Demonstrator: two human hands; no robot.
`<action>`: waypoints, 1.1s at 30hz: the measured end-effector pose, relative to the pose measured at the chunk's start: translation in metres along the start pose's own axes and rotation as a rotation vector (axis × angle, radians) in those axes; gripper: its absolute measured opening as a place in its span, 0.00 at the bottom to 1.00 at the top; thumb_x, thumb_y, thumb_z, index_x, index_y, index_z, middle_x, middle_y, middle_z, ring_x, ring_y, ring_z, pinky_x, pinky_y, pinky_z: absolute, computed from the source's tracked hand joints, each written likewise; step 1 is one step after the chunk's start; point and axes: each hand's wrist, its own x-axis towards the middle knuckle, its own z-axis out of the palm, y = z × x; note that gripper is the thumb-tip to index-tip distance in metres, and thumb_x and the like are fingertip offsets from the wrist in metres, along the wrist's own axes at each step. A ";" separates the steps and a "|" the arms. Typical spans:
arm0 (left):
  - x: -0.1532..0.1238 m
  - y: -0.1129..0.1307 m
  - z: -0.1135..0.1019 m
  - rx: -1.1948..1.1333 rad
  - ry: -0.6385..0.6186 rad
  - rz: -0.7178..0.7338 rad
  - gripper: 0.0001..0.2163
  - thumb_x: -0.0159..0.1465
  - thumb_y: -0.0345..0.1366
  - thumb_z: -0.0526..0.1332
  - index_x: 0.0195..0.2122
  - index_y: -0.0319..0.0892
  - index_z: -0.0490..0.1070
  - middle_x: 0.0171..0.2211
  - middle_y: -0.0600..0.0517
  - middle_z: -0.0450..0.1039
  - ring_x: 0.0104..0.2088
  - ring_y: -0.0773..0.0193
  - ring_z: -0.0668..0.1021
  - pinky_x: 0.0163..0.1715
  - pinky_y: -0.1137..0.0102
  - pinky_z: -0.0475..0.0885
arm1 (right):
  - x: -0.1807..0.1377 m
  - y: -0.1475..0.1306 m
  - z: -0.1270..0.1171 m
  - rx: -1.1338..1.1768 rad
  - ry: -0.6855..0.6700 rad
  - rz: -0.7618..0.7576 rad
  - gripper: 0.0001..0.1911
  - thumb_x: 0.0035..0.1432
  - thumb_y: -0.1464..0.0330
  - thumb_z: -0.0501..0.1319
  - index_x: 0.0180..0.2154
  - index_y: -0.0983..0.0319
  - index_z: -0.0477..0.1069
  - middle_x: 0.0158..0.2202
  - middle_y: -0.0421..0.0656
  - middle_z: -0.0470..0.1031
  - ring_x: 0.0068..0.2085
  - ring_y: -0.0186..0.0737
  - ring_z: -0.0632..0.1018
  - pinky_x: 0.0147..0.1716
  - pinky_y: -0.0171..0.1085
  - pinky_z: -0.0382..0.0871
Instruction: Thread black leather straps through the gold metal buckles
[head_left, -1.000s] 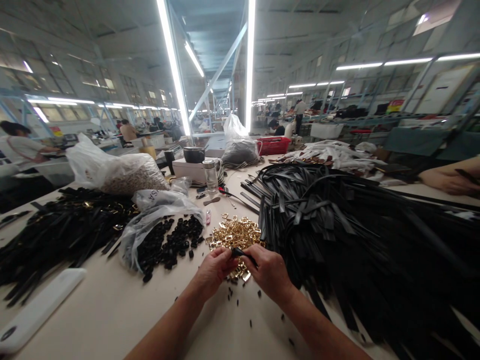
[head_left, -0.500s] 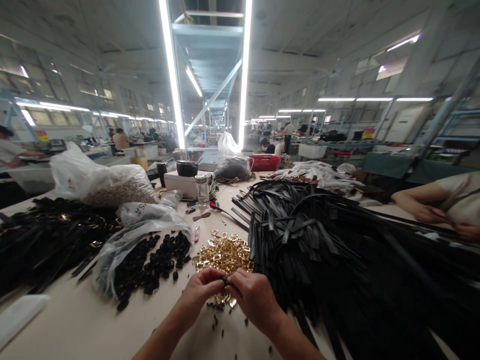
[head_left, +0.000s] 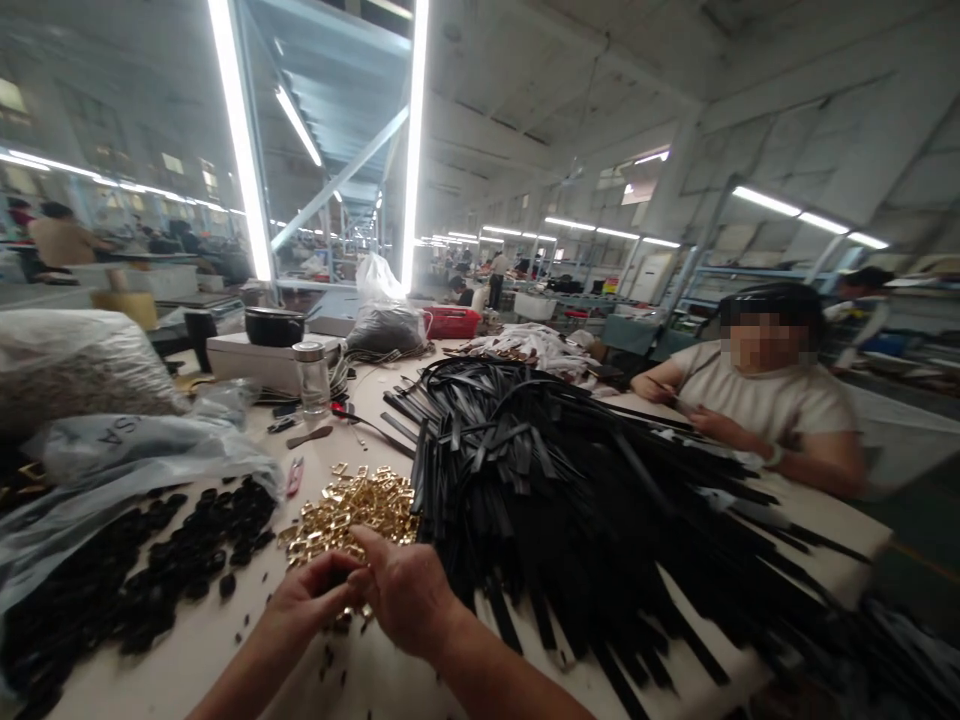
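Observation:
My left hand (head_left: 304, 603) and my right hand (head_left: 405, 592) meet fingertip to fingertip low over the table, pinched together on a small black piece (head_left: 342, 579) that is mostly hidden by the fingers. Right behind them lies a pile of gold metal buckles (head_left: 352, 503). A big heap of long black straps (head_left: 540, 470) begins just right of my right hand. Left of my left hand is a spread of small black loops (head_left: 172, 560), spilling from a clear plastic bag (head_left: 112, 450). A few tiny black bits lie scattered on the beige table (head_left: 225, 640) around my wrists.
A co-worker in a light shirt (head_left: 757, 400) sits at the table's right side, hands on the straps. Farther back stand a glass jar (head_left: 313, 378), a white box (head_left: 255, 358) with a black pot (head_left: 274, 325) on it, a filled bag (head_left: 386, 325) and a red basket (head_left: 452, 322). Pink snips (head_left: 294, 477) lie beside the buckles.
The view has swung to the right and up, bringing the co-worker into sight. My hands stay pinched together over the buckles; the black strap end seen a second ago is now hidden in the fingers.

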 end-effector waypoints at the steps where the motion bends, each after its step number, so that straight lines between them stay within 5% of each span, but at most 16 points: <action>1: 0.000 0.000 -0.001 0.019 0.007 -0.008 0.15 0.45 0.47 0.72 0.25 0.40 0.76 0.21 0.54 0.74 0.22 0.65 0.72 0.24 0.73 0.67 | 0.000 -0.002 -0.001 -0.017 0.004 -0.009 0.24 0.64 0.60 0.51 0.59 0.58 0.55 0.42 0.43 0.79 0.36 0.40 0.80 0.31 0.32 0.70; 8: 0.004 0.000 -0.013 0.089 0.057 -0.010 0.17 0.40 0.49 0.73 0.26 0.42 0.78 0.26 0.51 0.78 0.31 0.55 0.77 0.33 0.67 0.74 | 0.000 -0.007 -0.010 -0.163 0.042 -0.034 0.23 0.63 0.49 0.46 0.48 0.57 0.64 0.32 0.39 0.79 0.31 0.39 0.80 0.25 0.30 0.68; 19: 0.016 -0.015 -0.024 0.113 0.102 -0.005 0.18 0.37 0.51 0.73 0.25 0.44 0.77 0.27 0.51 0.78 0.34 0.51 0.78 0.37 0.64 0.75 | 0.000 0.005 -0.004 -0.239 0.093 -0.007 0.22 0.62 0.48 0.47 0.38 0.58 0.64 0.31 0.38 0.77 0.30 0.39 0.78 0.24 0.32 0.67; 25: 0.017 -0.018 -0.024 0.059 0.063 0.017 0.17 0.41 0.46 0.73 0.29 0.43 0.77 0.30 0.51 0.79 0.35 0.52 0.78 0.37 0.65 0.75 | 0.001 0.003 -0.007 -0.258 0.063 0.020 0.22 0.63 0.48 0.47 0.40 0.59 0.65 0.31 0.40 0.77 0.30 0.38 0.78 0.24 0.32 0.66; 33: -0.001 0.008 -0.002 -0.051 0.146 0.073 0.12 0.49 0.41 0.69 0.32 0.40 0.77 0.31 0.49 0.79 0.34 0.58 0.78 0.38 0.67 0.72 | 0.002 -0.005 -0.012 -0.107 -0.001 -0.027 0.20 0.63 0.53 0.53 0.47 0.60 0.69 0.37 0.45 0.79 0.35 0.41 0.79 0.32 0.33 0.67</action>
